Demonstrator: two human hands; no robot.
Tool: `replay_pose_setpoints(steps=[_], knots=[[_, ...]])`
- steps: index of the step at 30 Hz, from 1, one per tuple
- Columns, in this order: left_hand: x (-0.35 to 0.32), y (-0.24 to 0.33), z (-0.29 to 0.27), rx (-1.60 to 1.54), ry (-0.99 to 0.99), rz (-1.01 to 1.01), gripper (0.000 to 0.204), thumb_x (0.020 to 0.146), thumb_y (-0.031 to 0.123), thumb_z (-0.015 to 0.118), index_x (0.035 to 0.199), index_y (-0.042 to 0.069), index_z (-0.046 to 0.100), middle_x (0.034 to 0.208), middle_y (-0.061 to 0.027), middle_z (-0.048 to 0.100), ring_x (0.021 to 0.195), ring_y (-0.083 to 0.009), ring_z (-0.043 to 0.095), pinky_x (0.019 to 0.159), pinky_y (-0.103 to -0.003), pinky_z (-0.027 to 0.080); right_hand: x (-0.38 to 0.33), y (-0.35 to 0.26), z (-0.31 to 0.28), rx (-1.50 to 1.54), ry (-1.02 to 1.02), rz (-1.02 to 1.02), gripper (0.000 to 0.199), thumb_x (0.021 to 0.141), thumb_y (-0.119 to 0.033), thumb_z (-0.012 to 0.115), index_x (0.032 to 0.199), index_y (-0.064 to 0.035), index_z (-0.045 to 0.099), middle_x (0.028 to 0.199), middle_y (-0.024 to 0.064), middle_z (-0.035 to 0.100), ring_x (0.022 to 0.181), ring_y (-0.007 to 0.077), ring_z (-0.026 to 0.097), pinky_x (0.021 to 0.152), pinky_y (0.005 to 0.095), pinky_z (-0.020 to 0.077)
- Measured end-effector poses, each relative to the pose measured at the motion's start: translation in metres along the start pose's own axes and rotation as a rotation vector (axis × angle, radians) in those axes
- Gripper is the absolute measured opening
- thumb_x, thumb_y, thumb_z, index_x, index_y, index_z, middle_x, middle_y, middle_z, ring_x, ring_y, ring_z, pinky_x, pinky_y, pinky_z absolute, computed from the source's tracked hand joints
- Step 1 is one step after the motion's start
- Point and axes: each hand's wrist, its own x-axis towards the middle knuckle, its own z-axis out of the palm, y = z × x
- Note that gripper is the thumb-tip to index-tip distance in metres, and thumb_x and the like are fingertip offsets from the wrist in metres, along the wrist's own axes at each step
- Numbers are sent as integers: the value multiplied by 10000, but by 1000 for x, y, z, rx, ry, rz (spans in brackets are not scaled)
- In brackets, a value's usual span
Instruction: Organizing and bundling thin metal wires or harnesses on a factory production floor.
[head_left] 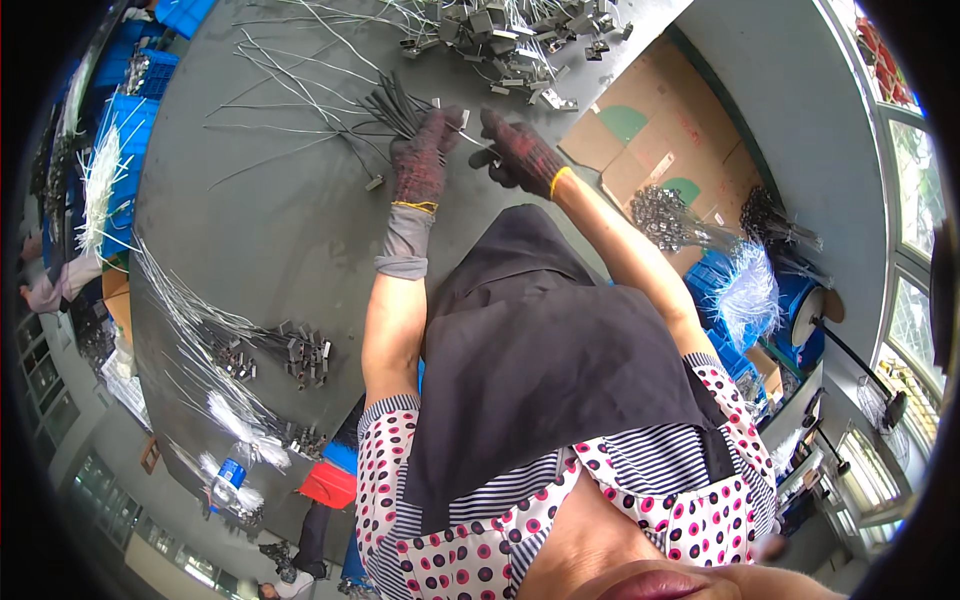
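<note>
Both hands wear dark knit gloves with red flecks. My left hand is closed around a bundle of dark sleeved wires that fans out toward the far side of the grey table. My right hand is beside it, fingers pinched on a thin wire that runs between the two hands. Past the hands lies a heap of small grey metal parts with wire leads. A dark apron covers my front.
Loose wires lie scattered at the table's far left. A second cluster of metal parts with long leads lies at the left edge. Flattened cardboard, blue crates and bundles of white fibres are on the floor. A desk lamp is at the right.
</note>
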Motion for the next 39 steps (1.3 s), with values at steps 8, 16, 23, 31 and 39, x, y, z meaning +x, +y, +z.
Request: replay_pose_setpoints(steps=[8,16,23,31,39], knots=[[-20,39,28,-49,71,-204,328,952,311,660,1044,3,722,793,-22,691,692,-121,622,601,-262,464,45,-5,-1,-801,47,-779,494,979,-473,522,1066,4,614,703,126,657,553,221,646,531,356,507],[-5,-6,-26,353,652,103,392,898,391,721,881,0,721,798,-37,693,732,-139,629,707,-321,508,31,-20,-11,-840,665,-957,366,866,-218,713,1186,-65,625,939,152,701,803,314,697,705,369,561],[-61,4,-43,-420,423,-215,238,893,210,658,885,-25,689,808,-6,648,757,-124,615,729,-235,473,48,-20,-78,-1093,943,-492,399,845,-364,657,1142,-99,647,1058,215,667,989,403,644,842,496,515],[-166,24,-22,84,-595,-341,220,966,186,571,1044,25,701,967,0,662,891,-95,598,835,-253,482,59,-1,-100,-812,720,-610,290,915,-302,625,1123,-110,689,1040,137,711,918,303,688,802,421,531],[-181,-2,-25,-292,-502,-545,290,960,234,646,1123,-2,684,1037,-65,693,958,-155,637,887,-307,498,25,13,-112,-540,476,-658,258,912,-199,684,1132,-67,715,917,57,724,767,101,628,691,272,525]])
